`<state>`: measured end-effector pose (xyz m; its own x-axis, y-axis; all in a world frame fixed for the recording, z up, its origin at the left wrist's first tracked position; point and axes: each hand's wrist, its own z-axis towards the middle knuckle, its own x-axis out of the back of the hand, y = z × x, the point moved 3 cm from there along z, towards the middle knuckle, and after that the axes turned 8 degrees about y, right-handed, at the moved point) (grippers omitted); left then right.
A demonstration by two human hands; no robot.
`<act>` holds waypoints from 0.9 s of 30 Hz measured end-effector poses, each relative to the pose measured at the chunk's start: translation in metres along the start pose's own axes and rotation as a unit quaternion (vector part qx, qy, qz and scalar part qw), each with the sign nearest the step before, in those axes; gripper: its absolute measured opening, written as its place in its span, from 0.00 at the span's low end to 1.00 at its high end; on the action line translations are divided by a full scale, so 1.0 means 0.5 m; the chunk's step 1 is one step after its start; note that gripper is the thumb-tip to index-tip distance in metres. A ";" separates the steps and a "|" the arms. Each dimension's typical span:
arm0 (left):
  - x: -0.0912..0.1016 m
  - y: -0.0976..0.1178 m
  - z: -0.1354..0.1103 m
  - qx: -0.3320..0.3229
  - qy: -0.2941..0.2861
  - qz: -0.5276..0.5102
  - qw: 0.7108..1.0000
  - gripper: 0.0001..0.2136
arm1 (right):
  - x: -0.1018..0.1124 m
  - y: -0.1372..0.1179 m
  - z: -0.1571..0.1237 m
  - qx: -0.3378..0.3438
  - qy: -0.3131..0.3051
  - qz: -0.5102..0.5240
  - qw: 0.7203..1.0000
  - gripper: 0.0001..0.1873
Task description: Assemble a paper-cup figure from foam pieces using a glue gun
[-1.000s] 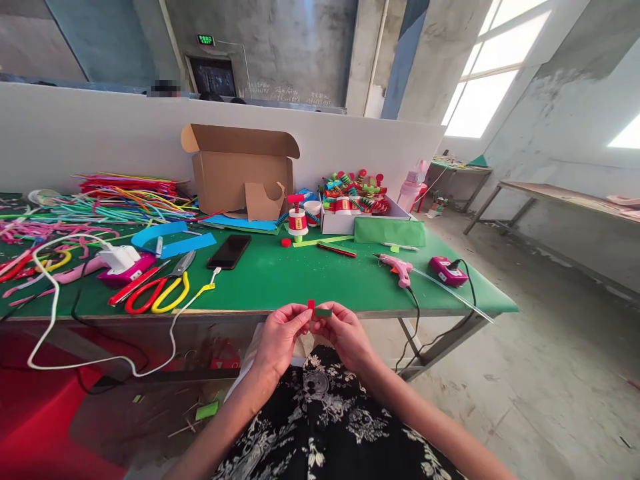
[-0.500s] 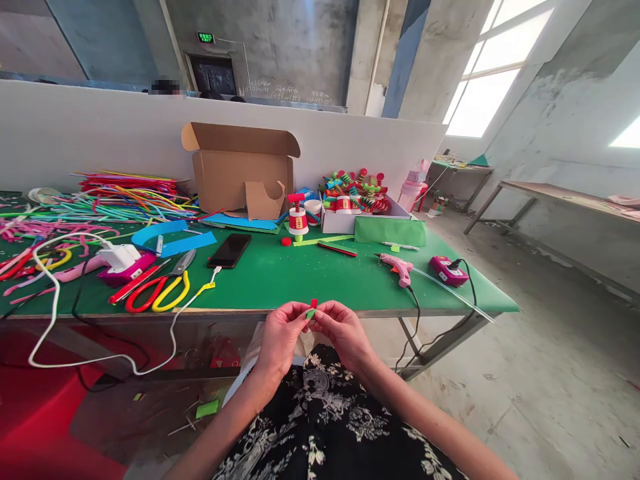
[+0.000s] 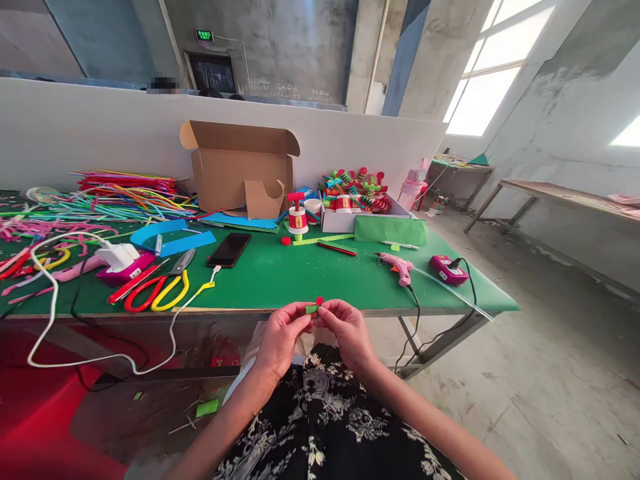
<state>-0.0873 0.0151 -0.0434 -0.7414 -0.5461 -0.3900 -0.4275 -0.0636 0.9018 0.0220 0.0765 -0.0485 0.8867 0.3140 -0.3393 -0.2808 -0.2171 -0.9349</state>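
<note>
Concrete wall (image 3: 295, 47): far behind the glue gun (image 3: 399, 268). Worktop (image 3: 280, 283): green, under it. Box (image 3: 220, 177): open, behind and left of it. Left hand (image 3: 281, 335), right hand (image 3: 349, 331): nearer and left of it, pinching, respectively, green strip (image 3: 311, 309), red strip (image 3: 319, 301). Step, judged: joining or folding; next move calls for steady alignment.

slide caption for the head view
Left hand and right hand hold a red piece and green piece at a green table.

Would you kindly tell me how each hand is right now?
Left hand: closed, pinching the green piece.
Right hand: closed at the red piece; grip partly hidden.
</note>
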 end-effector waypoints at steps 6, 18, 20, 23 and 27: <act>0.003 -0.008 0.005 -0.010 0.038 -0.002 0.999 0.16 | -0.004 0.007 -0.004 -0.007 -0.023 -0.015 1.000 0.13; 0.012 0.003 0.010 -0.034 0.035 0.036 0.998 0.18 | -0.003 -0.001 0.000 -0.069 -0.026 0.013 0.997 0.18; 0.008 0.000 0.009 -0.035 0.034 0.039 0.998 0.18 | -0.002 0.003 -0.002 -0.071 -0.006 0.034 0.997 0.18; 0.005 -0.003 0.008 -0.048 0.038 0.060 0.996 0.18 | -0.003 0.007 -0.005 -0.063 0.004 0.053 0.997 0.16; 0.009 -0.009 0.011 -0.045 0.044 0.055 0.996 0.17 | -0.006 0.010 -0.007 -0.075 -0.004 0.056 0.996 0.17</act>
<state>-0.0914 0.0176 -0.0502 -0.7309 -0.6252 -0.2738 -0.2949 -0.0725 0.9528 0.0191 0.0711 -0.0516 0.8496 0.2874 -0.4422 -0.3192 -0.3872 -0.8650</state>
